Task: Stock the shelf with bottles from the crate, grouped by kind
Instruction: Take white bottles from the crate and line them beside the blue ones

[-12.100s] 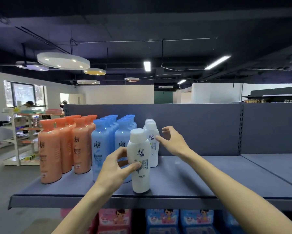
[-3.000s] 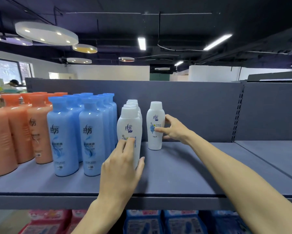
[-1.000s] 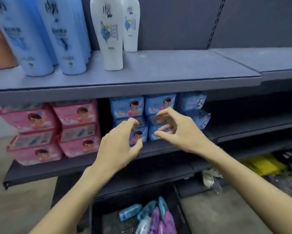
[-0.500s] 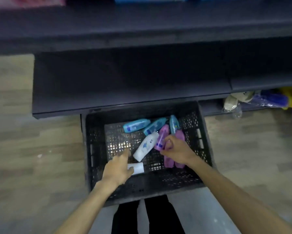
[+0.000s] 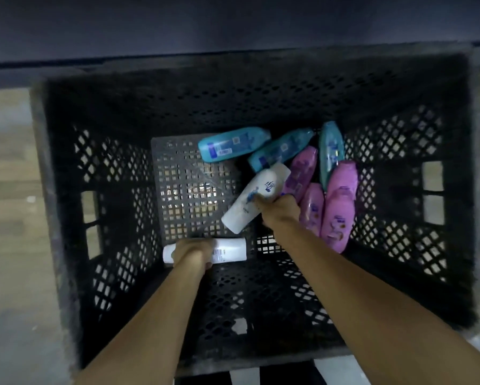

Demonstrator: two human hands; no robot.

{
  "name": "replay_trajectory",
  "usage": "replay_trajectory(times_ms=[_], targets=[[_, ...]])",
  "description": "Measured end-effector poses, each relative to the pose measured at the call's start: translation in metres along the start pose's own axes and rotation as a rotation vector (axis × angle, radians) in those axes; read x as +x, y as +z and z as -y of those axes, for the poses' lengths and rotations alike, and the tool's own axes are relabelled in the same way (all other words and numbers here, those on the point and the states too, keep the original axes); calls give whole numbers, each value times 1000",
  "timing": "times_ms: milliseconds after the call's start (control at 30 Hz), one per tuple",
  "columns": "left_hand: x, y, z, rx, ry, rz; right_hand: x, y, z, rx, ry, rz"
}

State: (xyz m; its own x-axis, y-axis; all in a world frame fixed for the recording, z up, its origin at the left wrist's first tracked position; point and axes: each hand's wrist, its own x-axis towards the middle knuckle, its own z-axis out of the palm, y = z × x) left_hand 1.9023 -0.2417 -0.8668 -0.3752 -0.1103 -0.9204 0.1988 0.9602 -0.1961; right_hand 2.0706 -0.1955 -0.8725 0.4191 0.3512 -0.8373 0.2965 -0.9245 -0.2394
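I look straight down into a black perforated crate on the floor. Both my arms reach inside. My left hand is closed over a white bottle lying flat near the crate's near side. My right hand grips the side of a second white bottle that lies slanted in the middle. Three teal bottles lie at the far side, and several purple bottles lie to the right of my right hand.
A dark shelf base runs across the top of the view, right behind the crate. Light wood-pattern floor shows to the left of the crate. The crate's left half holds no bottles.
Half a second ago both hands hovered over the crate's bottles; now my view is much closer and each hand has closed on a white bottle. Earlier still, I faced the shelf.
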Motion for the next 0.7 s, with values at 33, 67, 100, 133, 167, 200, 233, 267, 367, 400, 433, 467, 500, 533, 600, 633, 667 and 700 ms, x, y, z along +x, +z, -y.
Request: replay_trajectory(times_ms=[33,67,100,133,167,200,233,267,367,400,433,467,500,533,600,633,667,700], targets=[[5,-2,0,7,-11,0,1,1,1,10,9,-13],[10,-2,1,-11,-3,-31,3,3,1,29,14,-21],[18,-3,2,-65,2,-30,3,5,1,56,19,-25],[23,-4,2,-100,-11,-39,5,8,1,82,29,-27],[26,-4,2,-124,-14,-42,6,10,1,102,40,-28],[22,-4,0,-148,-22,-36,6,12,1,121,52,-30],[25,-3,-1,-176,-25,-25,6,13,2,146,63,-32],[23,-2,-3,-184,-40,22,5,13,2,168,65,-36],[21,2,-6,-294,-76,165,1,13,1,140,28,-34],[19,2,-8,-354,-64,181,2,13,-1,128,10,-27],[20,3,-8,-411,-40,185,2,13,-2,126,-3,-24],[22,2,-11,-464,-32,180,3,12,-3,130,-18,-25],[24,2,-14,-497,-20,173,2,12,-4,138,-34,-25],[25,3,-18,-519,-22,149,2,12,-5,149,-52,-23],[25,0,-22,-557,-37,7,2,9,-6,173,-100,-12],[22,-2,-22,-555,-16,-65,1,6,-7,161,-137,0],[21,-4,-23,-541,48,-101,0,1,-7,129,-191,18],[18,-5,-23,-528,122,-102,-2,-7,-8,86,-251,40]])
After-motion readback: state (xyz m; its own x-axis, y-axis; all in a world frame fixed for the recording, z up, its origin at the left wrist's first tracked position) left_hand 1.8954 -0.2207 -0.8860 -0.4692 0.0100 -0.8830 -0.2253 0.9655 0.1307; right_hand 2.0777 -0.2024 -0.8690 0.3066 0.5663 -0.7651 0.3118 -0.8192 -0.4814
